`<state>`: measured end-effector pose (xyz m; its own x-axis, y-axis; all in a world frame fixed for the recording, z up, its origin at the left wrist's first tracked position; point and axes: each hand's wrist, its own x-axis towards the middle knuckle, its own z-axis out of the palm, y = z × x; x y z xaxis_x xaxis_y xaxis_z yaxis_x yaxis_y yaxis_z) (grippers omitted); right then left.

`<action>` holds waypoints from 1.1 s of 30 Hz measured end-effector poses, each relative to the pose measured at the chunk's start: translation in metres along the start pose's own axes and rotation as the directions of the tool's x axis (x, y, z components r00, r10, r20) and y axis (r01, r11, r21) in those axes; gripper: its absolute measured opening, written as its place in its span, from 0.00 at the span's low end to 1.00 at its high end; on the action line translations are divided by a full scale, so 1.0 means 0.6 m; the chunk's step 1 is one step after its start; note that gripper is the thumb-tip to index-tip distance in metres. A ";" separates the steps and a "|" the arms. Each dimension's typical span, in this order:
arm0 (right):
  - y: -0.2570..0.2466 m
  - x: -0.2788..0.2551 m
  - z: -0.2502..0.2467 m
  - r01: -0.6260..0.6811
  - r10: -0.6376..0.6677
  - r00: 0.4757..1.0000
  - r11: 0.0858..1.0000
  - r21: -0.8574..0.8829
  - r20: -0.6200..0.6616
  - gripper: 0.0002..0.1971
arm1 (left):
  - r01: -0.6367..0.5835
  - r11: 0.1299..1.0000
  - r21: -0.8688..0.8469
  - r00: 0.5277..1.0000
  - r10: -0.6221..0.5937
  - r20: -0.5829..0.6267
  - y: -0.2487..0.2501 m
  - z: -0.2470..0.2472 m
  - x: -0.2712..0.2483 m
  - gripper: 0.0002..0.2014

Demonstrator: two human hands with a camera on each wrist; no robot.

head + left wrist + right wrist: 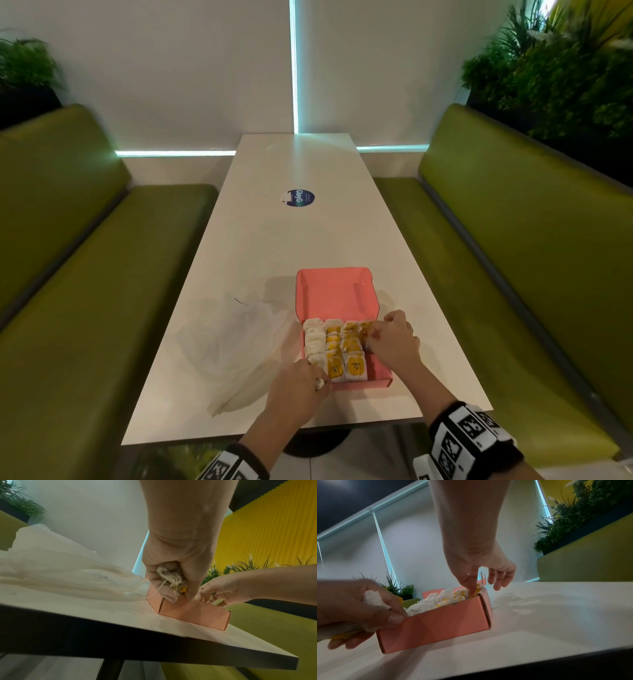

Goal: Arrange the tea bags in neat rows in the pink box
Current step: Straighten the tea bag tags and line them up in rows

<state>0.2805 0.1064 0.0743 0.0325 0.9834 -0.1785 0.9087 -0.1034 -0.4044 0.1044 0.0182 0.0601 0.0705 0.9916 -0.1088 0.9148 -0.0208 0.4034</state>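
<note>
The pink box (pixel 363 384) sits near the table's front edge with its lid (pixel 335 294) standing open behind it. Tea bags (pixel 337 349) with yellow tags stand in rows inside, and the rightmost row is only partly filled. My left hand (pixel 320 382) is at the box's near-left corner and grips a bunch of loose tea bags (pixel 169 577), strings dangling. My right hand (pixel 373 337) reaches into the far-right part of the box. Its thumb and index finger (pixel 472 586) point down and pinch a tea bag there, while its other fingers spread loosely.
A crumpled clear plastic bag (pixel 233 342) lies on the white table (pixel 274 246) just left of the box. A round blue sticker (pixel 300 198) marks the table's middle. Green benches (pixel 85 274) flank both sides. The table's front edge (pixel 154 649) is close below my hands.
</note>
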 end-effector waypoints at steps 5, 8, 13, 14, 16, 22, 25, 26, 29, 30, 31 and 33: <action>-0.011 0.002 -0.001 -0.030 0.024 0.997 0.996 0.078 0.077 0.10 | -0.014 1.000 0.018 1.000 0.014 0.000 0.001 -0.002 -0.001 0.16; -0.009 0.003 0.003 -0.035 0.031 0.997 0.998 0.059 0.078 0.11 | -0.021 0.999 0.035 1.000 0.021 -0.016 0.003 -0.004 -0.003 0.17; -0.005 -0.005 0.012 -0.038 0.040 0.997 0.999 -0.037 0.071 0.14 | -0.021 0.999 0.040 1.000 0.022 -0.020 0.003 -0.003 -0.003 0.17; -0.005 -0.005 0.013 -0.037 0.040 0.995 0.999 -0.036 0.088 0.15 | -0.019 0.999 0.030 1.000 0.019 -0.011 0.002 -0.003 -0.002 0.16; -0.005 -0.004 0.011 -0.026 0.032 0.991 0.999 -0.044 0.129 0.15 | 0.001 1.000 -0.018 1.000 -0.001 0.019 0.001 -0.004 0.000 0.15; -0.008 -0.026 -0.031 0.052 -0.053 0.999 0.996 0.070 0.003 0.12 | 0.159 0.670 -0.725 0.983 -0.174 0.054 0.015 -0.052 -0.003 0.17; -0.031 -0.050 -0.060 0.170 -0.179 0.984 0.936 0.308 0.001 0.06 | 0.253 0.147 -0.956 0.964 -0.124 0.236 0.024 -0.085 0.002 0.28; -0.043 -0.059 -0.069 0.213 -0.245 0.969 0.895 0.392 0.035 0.06 | 0.230 0.002 -0.973 0.971 -0.072 0.229 0.022 -0.088 0.005 0.31; -0.073 -0.086 -0.088 0.297 -0.397 0.916 0.773 0.561 0.063 0.05 | 0.203 -0.179 -0.963 0.979 0.019 0.203 0.017 -0.091 0.013 0.34; -0.077 -0.091 -0.090 0.323 -0.422 0.906 0.746 0.582 0.038 0.06 | 0.205 -0.172 -0.963 0.979 0.041 0.201 0.019 -0.093 0.013 0.34; -0.079 -0.092 -0.091 0.345 -0.438 0.899 0.732 0.587 0.018 0.07 | 0.207 -0.161 -0.965 0.978 0.057 0.200 0.020 -0.094 0.014 0.34; -0.080 -0.091 -0.091 0.377 -0.469 0.883 0.728 0.573 0.015 0.10 | 0.209 -0.154 -0.966 0.976 0.090 0.197 0.024 -0.098 0.011 0.33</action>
<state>0.2580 0.0660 0.1521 -0.4042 0.9145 0.0189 0.4354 0.2105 -0.8753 0.0945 0.0317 0.1186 0.2295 0.9411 -0.2485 -0.5107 0.3337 0.7924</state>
